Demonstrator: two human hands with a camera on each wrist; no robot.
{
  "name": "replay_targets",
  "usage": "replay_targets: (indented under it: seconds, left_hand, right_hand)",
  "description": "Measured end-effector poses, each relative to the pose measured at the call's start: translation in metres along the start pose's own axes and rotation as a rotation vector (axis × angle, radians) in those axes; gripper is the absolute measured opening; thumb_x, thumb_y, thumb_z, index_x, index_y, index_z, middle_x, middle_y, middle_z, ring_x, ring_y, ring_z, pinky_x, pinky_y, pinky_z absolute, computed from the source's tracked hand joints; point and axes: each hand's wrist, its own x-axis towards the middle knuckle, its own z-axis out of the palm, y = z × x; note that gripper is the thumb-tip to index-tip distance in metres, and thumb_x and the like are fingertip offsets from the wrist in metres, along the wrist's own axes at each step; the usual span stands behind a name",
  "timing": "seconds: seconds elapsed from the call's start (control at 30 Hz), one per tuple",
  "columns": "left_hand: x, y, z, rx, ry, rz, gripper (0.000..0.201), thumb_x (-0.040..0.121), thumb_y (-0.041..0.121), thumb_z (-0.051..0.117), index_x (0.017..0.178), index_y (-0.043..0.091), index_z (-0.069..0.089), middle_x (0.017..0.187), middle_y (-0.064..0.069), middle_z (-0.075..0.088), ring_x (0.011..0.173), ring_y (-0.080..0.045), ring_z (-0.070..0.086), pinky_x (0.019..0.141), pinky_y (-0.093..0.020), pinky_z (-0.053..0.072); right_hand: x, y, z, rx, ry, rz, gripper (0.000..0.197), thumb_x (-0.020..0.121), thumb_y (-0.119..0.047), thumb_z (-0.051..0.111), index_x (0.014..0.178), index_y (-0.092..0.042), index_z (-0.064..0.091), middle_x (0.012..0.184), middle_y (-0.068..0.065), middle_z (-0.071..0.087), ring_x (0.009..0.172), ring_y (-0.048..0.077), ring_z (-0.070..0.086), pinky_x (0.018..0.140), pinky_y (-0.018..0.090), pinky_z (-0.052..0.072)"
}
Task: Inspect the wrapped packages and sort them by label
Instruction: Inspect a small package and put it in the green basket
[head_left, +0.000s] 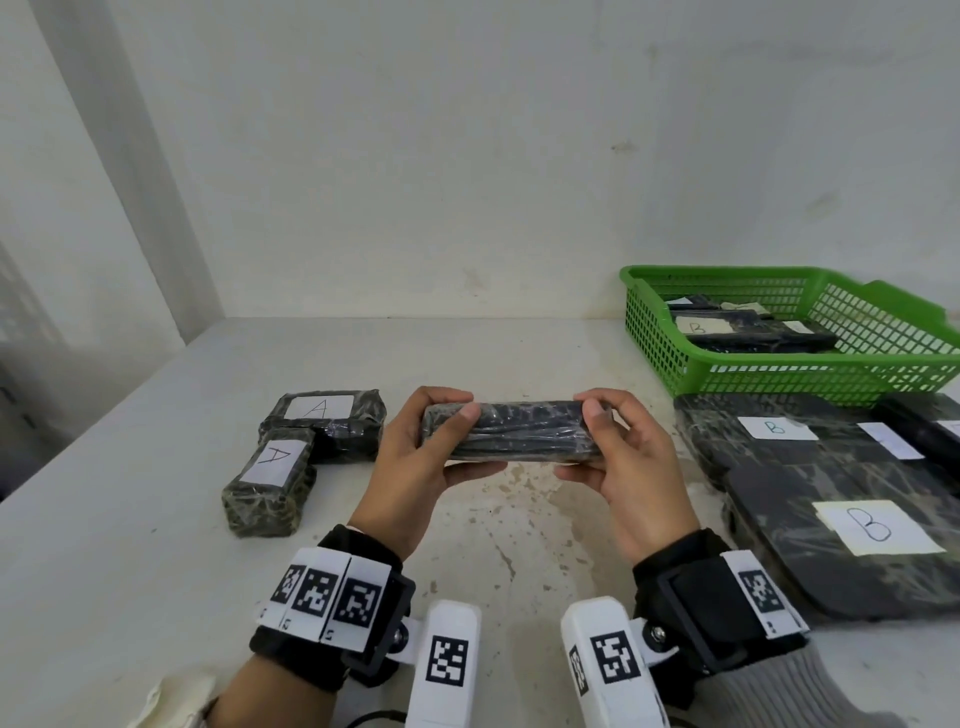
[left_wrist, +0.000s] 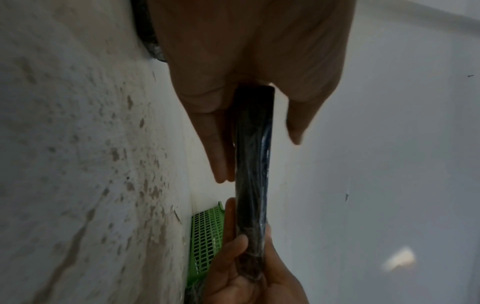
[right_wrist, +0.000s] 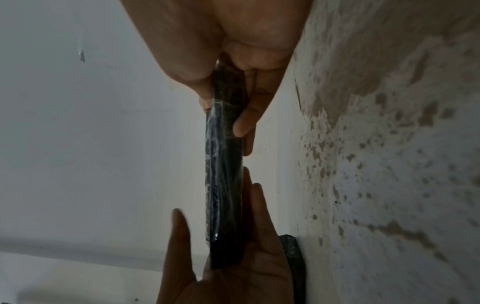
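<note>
A person's left hand (head_left: 415, 457) and right hand (head_left: 628, 467) together hold a long, dark plastic-wrapped package (head_left: 506, 431) level above a stained white counter (head_left: 519, 519), each hand gripping one end with the thumb on top and the fingers underneath; no label shows on the side facing the head camera. In the wrist views the package (left_wrist: 253, 164) appears edge-on as a thin dark slab running from one hand to the other. Beyond and to the outside of the left hand, two wrapped packages lie touching on the counter, each carrying a white paper slip hand-lettered "A": the nearer block (head_left: 270, 488) and the one behind it (head_left: 327, 423). To the outside of the right hand, flat wrapped packages (head_left: 831, 499) lie together, white slips on them reading "B" (head_left: 875, 527) and "B" (head_left: 776, 427); a third slip, at the far edge, cannot be read. Beyond the right hand, a green plastic basket (head_left: 779, 371) holds more dark packages, one slip (head_left: 701, 326) marked "B". Both wrists wear black straps bearing square black-and-white coded tags.
</note>
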Motion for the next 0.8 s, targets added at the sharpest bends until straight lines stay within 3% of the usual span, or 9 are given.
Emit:
replay_targets:
  seconds: [0.07,0.13,0.23,0.43,0.5,0.63,0.8]
  left_hand:
    - [-0.0009,0.0006,0.001,0.006,-0.008,-0.043,0.024,0.08,0.027,0.065,0.095,0.009,0.058,0.096,-0.012,0.063,0.094,-0.027,0.069,0.074,-0.041,0.062]
    - [-0.0001,-0.0006,0.0013,0.037,0.025,-0.04,0.011,0.089,0.017,0.063,0.089,0.009,0.056,0.091,-0.01,0.066,0.089,-0.025,0.069,0.073,-0.04,0.063]
    - [0.0003,-0.0008,0.0005,0.089,0.042,-0.014,0.014,0.094,0.005,0.059,0.083,0.01,0.052,0.082,-0.004,0.068,0.081,-0.021,0.071,0.071,-0.038,0.063]
    - [-0.0044,0.0026,0.0066,0.075,0.024,-0.064,0.019,0.08,0.019,0.071,0.085,0.011,0.054,0.084,-0.004,0.068,0.079,-0.02,0.07,0.064,-0.039,0.062]
    - [-0.0041,0.001,0.0071,0.107,0.064,-0.048,0.019,0.085,0.01,0.07,0.08,0.011,0.052,0.078,-0.002,0.067,0.072,-0.017,0.07,0.058,-0.034,0.061]
    - [-0.0035,-0.0017,0.0064,0.174,0.101,0.002,0.023,0.089,0.002,0.067,0.078,0.011,0.049,0.069,0.005,0.067,0.064,-0.011,0.068,0.048,-0.026,0.057]
    - [-0.007,0.0032,0.0086,0.148,0.049,-0.022,0.023,0.081,0.017,0.073,0.081,0.012,0.051,0.075,0.0,0.066,0.067,-0.013,0.068,0.05,-0.03,0.057]
  right_hand:
    - [0.0008,-0.0001,-0.0007,-0.032,0.015,-0.021,0.016,0.101,-0.012,0.051,0.093,-0.015,0.063,0.084,0.006,0.064,0.07,0.017,0.064,0.051,0.025,0.055]
    - [0.0,-0.0015,0.0001,-0.046,-0.011,-0.009,0.014,0.101,-0.013,0.05,0.094,-0.014,0.062,0.085,0.007,0.063,0.067,0.013,0.064,0.05,0.025,0.055]
    - [-0.0018,0.0016,0.0031,-0.089,-0.021,0.047,0.005,0.098,-0.021,0.056,0.097,-0.017,0.059,0.092,0.007,0.062,0.072,0.013,0.065,0.05,0.024,0.054]
    - [-0.0027,0.0055,0.004,-0.151,0.044,-0.029,0.012,0.093,-0.011,0.064,0.091,-0.014,0.052,0.094,0.013,0.061,0.069,0.015,0.063,0.05,0.023,0.052]
    - [-0.0033,0.0049,0.0043,-0.158,0.031,-0.022,0.012,0.092,-0.012,0.065,0.092,-0.013,0.053,0.095,0.015,0.061,0.069,0.016,0.063,0.05,0.023,0.051]
    - [-0.0055,0.0034,0.0069,-0.148,0.013,0.027,0.034,0.078,-0.03,0.076,0.097,-0.013,0.053,0.102,0.016,0.065,0.074,0.017,0.068,0.051,0.024,0.053]
    - [-0.0078,0.0059,0.0092,-0.193,0.084,-0.092,0.027,0.083,-0.011,0.076,0.092,-0.008,0.051,0.089,0.01,0.065,0.068,0.013,0.066,0.048,0.023,0.052]
